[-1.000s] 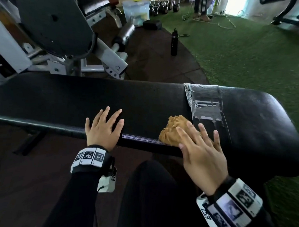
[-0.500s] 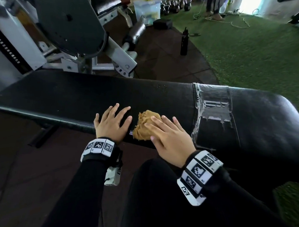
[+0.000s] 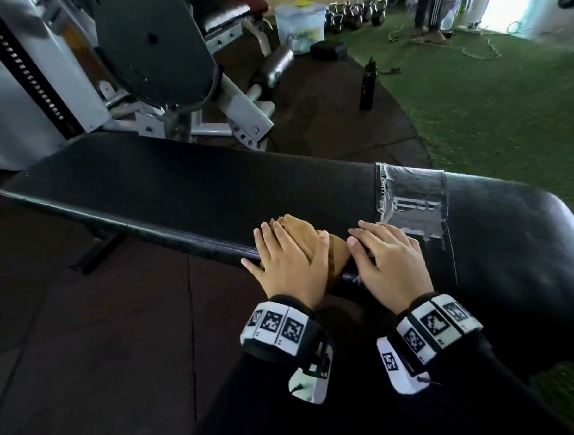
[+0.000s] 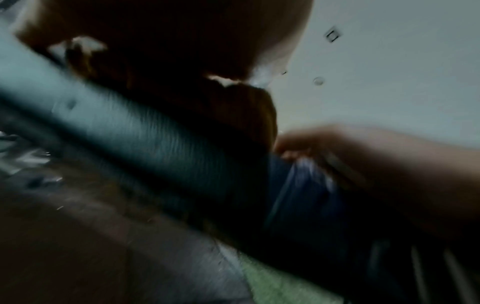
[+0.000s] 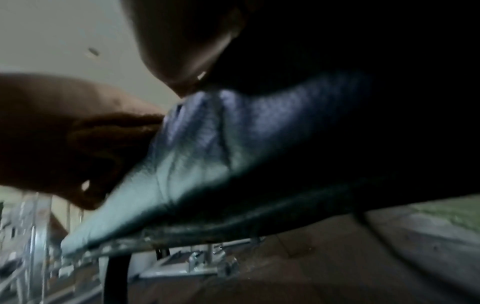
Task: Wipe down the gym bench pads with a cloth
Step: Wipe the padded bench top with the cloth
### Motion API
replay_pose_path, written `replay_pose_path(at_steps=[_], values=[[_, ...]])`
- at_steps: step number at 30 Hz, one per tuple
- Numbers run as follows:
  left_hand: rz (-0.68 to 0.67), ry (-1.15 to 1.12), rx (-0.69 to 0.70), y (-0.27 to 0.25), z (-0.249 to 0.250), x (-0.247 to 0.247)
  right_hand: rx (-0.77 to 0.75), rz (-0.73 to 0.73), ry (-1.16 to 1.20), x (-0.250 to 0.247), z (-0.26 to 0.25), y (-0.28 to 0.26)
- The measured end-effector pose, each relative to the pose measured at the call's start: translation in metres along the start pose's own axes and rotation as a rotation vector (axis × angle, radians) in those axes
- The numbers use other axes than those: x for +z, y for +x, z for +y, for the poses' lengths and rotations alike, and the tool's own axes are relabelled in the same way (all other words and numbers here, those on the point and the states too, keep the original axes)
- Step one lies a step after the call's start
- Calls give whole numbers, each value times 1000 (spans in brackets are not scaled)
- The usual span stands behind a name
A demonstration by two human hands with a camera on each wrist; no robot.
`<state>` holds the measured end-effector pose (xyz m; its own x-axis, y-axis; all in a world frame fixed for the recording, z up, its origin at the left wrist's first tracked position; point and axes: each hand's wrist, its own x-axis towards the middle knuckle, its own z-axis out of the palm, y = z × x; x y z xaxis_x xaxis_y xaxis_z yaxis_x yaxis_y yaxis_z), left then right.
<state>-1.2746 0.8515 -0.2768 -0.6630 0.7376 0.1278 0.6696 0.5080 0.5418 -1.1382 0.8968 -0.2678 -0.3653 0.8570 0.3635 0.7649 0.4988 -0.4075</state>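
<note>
The long black bench pad [image 3: 179, 189] runs across the head view, with a patch of clear tape [image 3: 413, 198] toward its right end. A crumpled tan cloth [image 3: 335, 253] lies at the pad's near edge. My left hand [image 3: 289, 263] rests on it with straight fingers and the thumb laid over it. Just right of the cloth, my right hand [image 3: 391, 258] lies flat on the pad next to the tape, holding nothing. The wrist views are blurred: the cloth [image 4: 249, 115] shows under my left palm, and the pad's edge [image 5: 207, 154] under my right.
A grey weight machine [image 3: 153, 49] stands right behind the bench. On the dark rubber floor are a black bottle [image 3: 367, 85], a clear plastic box [image 3: 300, 22] and kettlebells [image 3: 355, 12]. Green turf [image 3: 504, 102] with cables lies to the right, where a person's legs [image 3: 429, 7] stand.
My right hand slid the cloth left along the near edge, then came off it. My left hand moved onto the cloth; my right now lies on the bare pad.
</note>
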Motion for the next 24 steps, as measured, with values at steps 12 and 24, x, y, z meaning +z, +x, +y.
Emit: replay_pose_path(at_steps=[12,24], values=[[150,-413,-76,-45,11,25,-33,-8,25,3,10,-2],[267,-663,-311,14,-27,5,-30,-9,24,3,9,-2]])
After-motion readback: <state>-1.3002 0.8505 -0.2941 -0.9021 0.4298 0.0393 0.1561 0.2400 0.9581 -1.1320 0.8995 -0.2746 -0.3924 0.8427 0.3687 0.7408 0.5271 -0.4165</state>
